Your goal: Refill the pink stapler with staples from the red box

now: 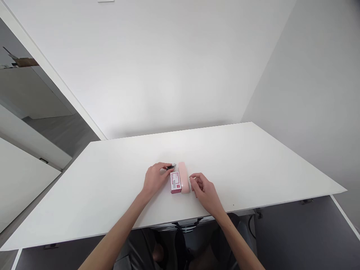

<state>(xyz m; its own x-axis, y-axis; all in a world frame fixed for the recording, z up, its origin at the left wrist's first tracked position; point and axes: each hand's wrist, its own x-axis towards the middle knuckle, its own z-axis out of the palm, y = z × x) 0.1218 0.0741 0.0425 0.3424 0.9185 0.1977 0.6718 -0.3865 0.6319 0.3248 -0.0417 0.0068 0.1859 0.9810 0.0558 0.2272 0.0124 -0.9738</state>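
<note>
Between the fingertips of my left hand (157, 175) is a small black object with a shiny grey end (170, 167); its exact kind is too small to tell. That hand is closed in a pinch just behind a small white box with dark red edging (176, 182), which lies on the table. Against the box's right side lies a long, rounded pink case (183, 177). Close to the case's right edge, my right hand (204, 188) has its fingers curled and its thumb and index tips together. Whatever those tips hold, if anything, I cannot make out.
The white table (230, 157) reaches back to a plain white wall (168, 67), with a grey wall (317, 86) on the right. A tiny dark speck (233, 204) lies near the front edge. My legs and a dark chair part are below the table.
</note>
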